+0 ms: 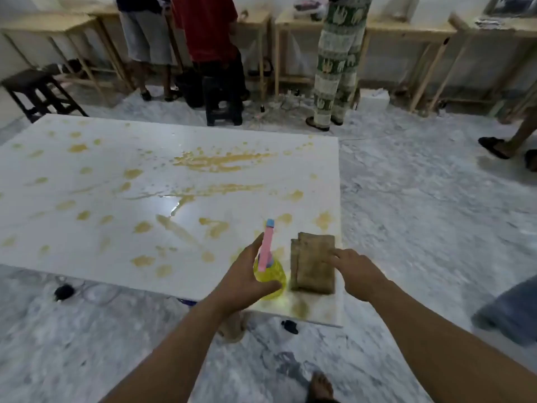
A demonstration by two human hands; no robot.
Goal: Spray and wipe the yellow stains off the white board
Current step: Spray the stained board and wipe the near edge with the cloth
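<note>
A large white board [87, 199] lies flat on the floor, spattered with yellow stains [220, 162] over most of its surface. My left hand [241, 279] grips a yellow spray bottle [271, 276] with a pink and blue nozzle, standing near the board's near right corner. Beside it lies a folded brown cloth [315, 263]. My right hand [359, 274] hovers over the cloth's right edge, fingers stretched toward it and touching or nearly touching it.
Several people stand at wooden tables [406, 30] along the far wall. A dark stool [35, 91] stands at the back left, another stool [222, 103] behind the board. Small black objects [64, 290] and cables lie on the marbled floor. My bare foot [319, 386] shows below.
</note>
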